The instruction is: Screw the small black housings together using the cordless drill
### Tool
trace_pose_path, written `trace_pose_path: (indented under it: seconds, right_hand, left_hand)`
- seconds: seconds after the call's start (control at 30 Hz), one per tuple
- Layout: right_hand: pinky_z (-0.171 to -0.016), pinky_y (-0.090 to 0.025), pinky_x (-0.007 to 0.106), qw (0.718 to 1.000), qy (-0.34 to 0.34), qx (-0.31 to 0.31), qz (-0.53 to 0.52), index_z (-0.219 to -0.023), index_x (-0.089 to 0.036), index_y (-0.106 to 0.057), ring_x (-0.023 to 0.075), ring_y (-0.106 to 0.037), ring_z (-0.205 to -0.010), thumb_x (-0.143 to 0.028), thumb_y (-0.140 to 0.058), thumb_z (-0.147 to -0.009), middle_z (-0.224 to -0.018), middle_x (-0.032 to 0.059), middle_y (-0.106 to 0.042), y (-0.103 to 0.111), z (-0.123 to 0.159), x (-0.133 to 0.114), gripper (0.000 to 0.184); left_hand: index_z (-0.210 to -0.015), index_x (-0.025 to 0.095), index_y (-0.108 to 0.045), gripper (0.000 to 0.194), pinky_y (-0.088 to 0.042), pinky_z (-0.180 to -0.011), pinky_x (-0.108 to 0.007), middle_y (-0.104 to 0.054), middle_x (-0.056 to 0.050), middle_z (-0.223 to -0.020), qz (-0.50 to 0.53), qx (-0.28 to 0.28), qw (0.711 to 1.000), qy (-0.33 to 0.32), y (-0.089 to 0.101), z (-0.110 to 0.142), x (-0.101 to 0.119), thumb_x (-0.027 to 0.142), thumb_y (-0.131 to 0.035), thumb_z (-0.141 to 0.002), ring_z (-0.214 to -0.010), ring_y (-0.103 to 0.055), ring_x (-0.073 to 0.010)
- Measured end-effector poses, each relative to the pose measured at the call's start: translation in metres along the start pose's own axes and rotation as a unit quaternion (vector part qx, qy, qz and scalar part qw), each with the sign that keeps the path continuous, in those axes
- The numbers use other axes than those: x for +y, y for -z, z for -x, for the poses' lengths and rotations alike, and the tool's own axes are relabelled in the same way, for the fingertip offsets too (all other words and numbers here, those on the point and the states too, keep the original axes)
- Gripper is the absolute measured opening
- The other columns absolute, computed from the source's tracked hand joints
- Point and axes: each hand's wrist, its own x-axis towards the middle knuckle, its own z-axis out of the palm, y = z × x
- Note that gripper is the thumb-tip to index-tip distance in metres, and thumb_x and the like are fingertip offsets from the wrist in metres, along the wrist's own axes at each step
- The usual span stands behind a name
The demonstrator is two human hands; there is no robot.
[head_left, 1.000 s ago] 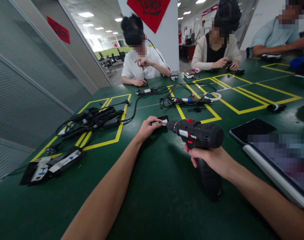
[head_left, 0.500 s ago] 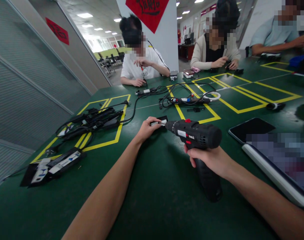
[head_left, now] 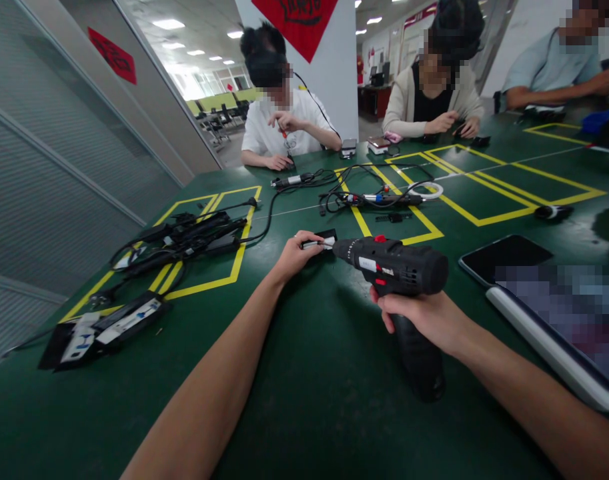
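Observation:
My right hand [head_left: 418, 315] is wrapped round the handle of a black cordless drill [head_left: 397, 265] with red switches. The drill's chuck points left, and its tip meets a small black-and-white part [head_left: 328, 241] on the green table. Closed on that part is my left hand [head_left: 300, 252], its thumb and fingers pinching it close to the drill's tip. The exact kind of the part cannot be made out, since my fingers cover some of it.
Black cables and adapters [head_left: 184, 240] lie in a heap at the left, with black-and-white flat pieces [head_left: 101, 330] nearer me. More corded tools [head_left: 379, 199] lie ahead. A phone [head_left: 504, 257] and a larger screen device [head_left: 559, 333] are at right. Co-workers [head_left: 289, 120] sit across the table [head_left: 304, 400].
Hardly anything differs. The view has shifted very slightly, and the drill appears a touch further right. Both hands keep their grip.

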Motion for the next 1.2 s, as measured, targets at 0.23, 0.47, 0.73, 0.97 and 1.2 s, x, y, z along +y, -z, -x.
trace_pose_path:
  seconds: [0.23, 0.47, 0.73, 0.97, 1.2]
  right_hand:
    - [-0.061, -0.041, 0.030, 1.000, 0.007, 0.002, -0.001, -0.078, -0.018, -0.059, 0.0148, -0.055, -0.056, -0.021, -0.054, -0.076, -0.056, -0.0008, -0.059, -0.0021, 0.0012, 0.0012, 0.006]
    - [-0.061, -0.040, 0.030, 1.000, 0.006, 0.008, 0.004, -0.079, -0.018, -0.060, 0.0149, -0.055, -0.056, -0.021, -0.055, -0.076, -0.055, -0.0013, -0.058, -0.0030, 0.0011, 0.0009, 0.006]
    - [-0.060, -0.040, 0.030, 1.000, 0.013, 0.011, 0.000, -0.078, -0.018, -0.060, 0.0145, -0.054, -0.055, -0.020, -0.055, -0.075, -0.056, -0.0013, -0.058, -0.0026, 0.0005, 0.0035, 0.007]
    - [-0.060, -0.040, 0.030, 1.000, 0.016, 0.004, -0.014, -0.080, -0.018, -0.059, 0.0143, -0.054, -0.055, -0.019, -0.054, -0.076, -0.056, -0.0018, -0.057, -0.0029, 0.0009, 0.0030, 0.007]
    - [-0.061, -0.041, 0.030, 0.999, 0.023, 0.007, -0.027, -0.081, -0.017, -0.060, 0.0130, -0.054, -0.054, -0.019, -0.055, -0.076, -0.065, -0.0009, -0.060, -0.0036, 0.0002, 0.0041, 0.007]
  left_hand:
    - [-0.092, 0.022, -0.068, 0.023, -0.042, -0.096, -0.036, -0.062, -0.004, -0.103, 0.000, -0.001, 1.000, 0.000, 0.0001, -0.0002, 0.0000, 0.035, -0.064, -0.074, -0.103, -0.056, -0.0211]
    - [-0.092, 0.022, -0.068, 0.023, -0.041, -0.097, -0.036, -0.062, -0.005, -0.104, -0.008, -0.004, 1.000, -0.002, 0.0006, 0.0006, 0.0024, 0.036, -0.064, -0.074, -0.103, -0.056, -0.0205]
    - [-0.092, 0.022, -0.068, 0.023, -0.042, -0.095, -0.036, -0.062, -0.005, -0.104, -0.003, -0.003, 1.000, 0.003, 0.0007, 0.0006, 0.0027, 0.036, -0.065, -0.074, -0.103, -0.056, -0.0210]
    - [-0.091, 0.022, -0.068, 0.022, -0.041, -0.097, -0.036, -0.062, -0.004, -0.102, 0.006, -0.004, 1.000, -0.003, 0.0007, 0.0006, 0.0004, 0.035, -0.064, -0.075, -0.103, -0.056, -0.0208]
    - [-0.093, 0.021, -0.068, 0.023, -0.041, -0.096, -0.036, -0.061, -0.005, -0.104, 0.000, -0.009, 1.000, -0.001, 0.0015, 0.0009, 0.0020, 0.036, -0.064, -0.075, -0.102, -0.056, -0.0205]
